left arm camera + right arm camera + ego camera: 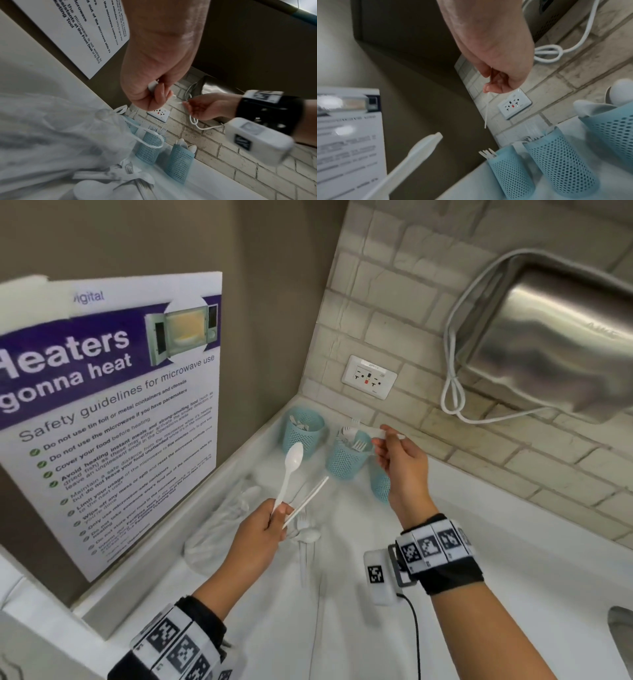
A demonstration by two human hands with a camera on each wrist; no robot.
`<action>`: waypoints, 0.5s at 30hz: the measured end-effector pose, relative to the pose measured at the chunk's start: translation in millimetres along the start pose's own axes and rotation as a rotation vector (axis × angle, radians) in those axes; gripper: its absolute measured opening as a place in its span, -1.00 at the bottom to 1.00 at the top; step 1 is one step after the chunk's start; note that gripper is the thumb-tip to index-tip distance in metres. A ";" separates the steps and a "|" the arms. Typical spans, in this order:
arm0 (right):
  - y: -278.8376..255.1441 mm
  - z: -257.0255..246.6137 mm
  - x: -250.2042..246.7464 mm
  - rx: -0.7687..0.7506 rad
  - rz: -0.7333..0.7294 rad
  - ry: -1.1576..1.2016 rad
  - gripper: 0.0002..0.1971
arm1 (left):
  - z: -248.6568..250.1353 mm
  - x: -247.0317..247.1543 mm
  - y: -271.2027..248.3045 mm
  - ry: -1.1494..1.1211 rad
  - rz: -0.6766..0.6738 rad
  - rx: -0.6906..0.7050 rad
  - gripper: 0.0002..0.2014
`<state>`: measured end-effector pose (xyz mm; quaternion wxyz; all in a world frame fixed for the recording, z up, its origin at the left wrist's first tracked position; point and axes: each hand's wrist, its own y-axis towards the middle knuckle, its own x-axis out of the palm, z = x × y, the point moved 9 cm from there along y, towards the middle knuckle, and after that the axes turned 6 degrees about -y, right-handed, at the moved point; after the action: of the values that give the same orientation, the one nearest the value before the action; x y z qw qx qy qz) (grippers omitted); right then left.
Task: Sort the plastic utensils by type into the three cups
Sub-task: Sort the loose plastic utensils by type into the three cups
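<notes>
Three cups: teal mesh cups in a row against the tiled wall; the knife cup (303, 433) at the corner end, the fork cup (347, 455) in the middle, the spoon cup (381, 486) mostly hidden behind the right wrist.
Landmark: everything below is placed from the fork cup.
Right hand: the right hand (402, 460) hovers just beside and above the fork cup's rim, its fingers (385, 430) pinching a white fork (363, 429) near the handle end.
Fork axis: it lies roughly level, tines pointing past the cup toward the corner; its head sits over the far rim, not yet in the cup.
Left hand: the left hand (262, 530) is well short of the fork cup, on the near side, fingers curled around the handles of a white spoon (291, 470) and a knife (306, 501), both fanning up toward the cups.
Loose pile: more white utensils (305, 537) lie on the table (513, 559) under the left hand, beside a clear plastic bag (219, 522).
Nearer hand: the right, by far.
Next move, as I judge it: tip the fork upright, handle down, then let it drop among the forks.
Risk: blur hides how firm the pinch is; a level release could bounce off the rim.
</notes>
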<state>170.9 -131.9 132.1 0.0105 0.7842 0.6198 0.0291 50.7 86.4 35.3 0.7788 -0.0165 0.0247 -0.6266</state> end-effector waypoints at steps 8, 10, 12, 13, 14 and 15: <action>37.6 47.5 68.1 0.121 -0.141 -0.237 -0.84 | -7.5 -5.3 4.6 0.031 0.012 -0.029 -0.76; 39.1 55.5 80.1 0.160 -0.197 -0.270 -0.87 | -6.5 -6.4 4.9 0.045 0.009 -0.016 -0.76; 36.7 57.8 88.6 0.173 -0.258 -0.254 -0.76 | -5.5 -6.7 4.9 0.057 0.006 -0.005 -0.76; 34.2 57.1 90.6 0.171 -0.278 -0.242 -0.70 | -5.2 -7.0 4.9 0.061 0.005 0.000 -0.76; 29.8 54.4 91.5 0.159 -0.295 -0.247 -0.70 | -4.9 -7.2 5.1 0.063 0.006 0.003 -0.76; 24.6 51.8 91.6 0.145 -0.314 -0.262 -0.74 | -4.9 -7.6 5.4 0.066 0.010 0.004 -0.77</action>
<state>218.9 -47.5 84.7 0.0392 0.6736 0.7283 -0.1196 54.0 94.9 30.3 0.7806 0.0060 0.0490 -0.6230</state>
